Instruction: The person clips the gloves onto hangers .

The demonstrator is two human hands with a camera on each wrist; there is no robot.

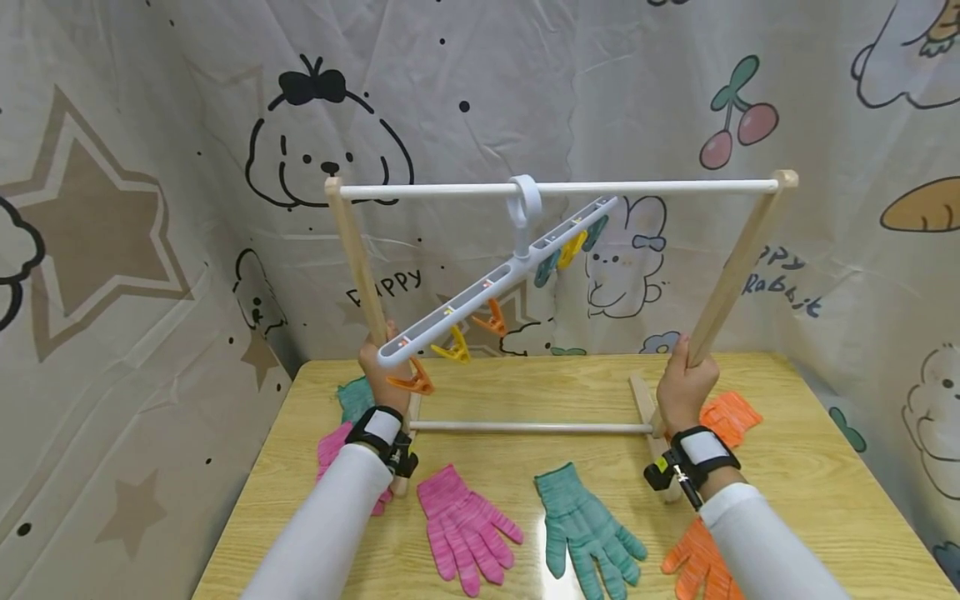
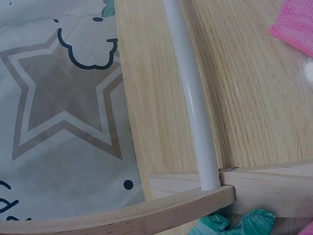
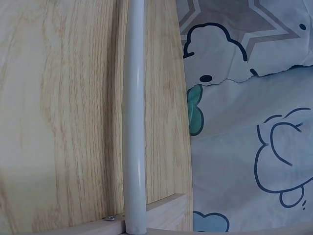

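Your left hand, fingers partly hidden, and right hand grip the white-barred wooden rack, likely light, stiff, sensibly by its uprights.

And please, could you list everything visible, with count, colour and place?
Table: one, light wood, centre.
Printed cloth: count unclear, whitish, behind and beside table.
Rack: one, pale wood, on table.
Bars: two, white, across rack.
Screws: two, silvery, at rack joints.
Hanger: one, pale grey, over upper bar.
Clips: six, two each orange, yellow, teal, under hanger.
Pink gloves: two, on table, left and front.
Teal gloves: two, on table, front and back left.
Orange gloves: two, on table, right side.
Wrist straps: two, mostly black, worn.
Sleeves: two, white, on forearms.
Hands: two, gripping rack.
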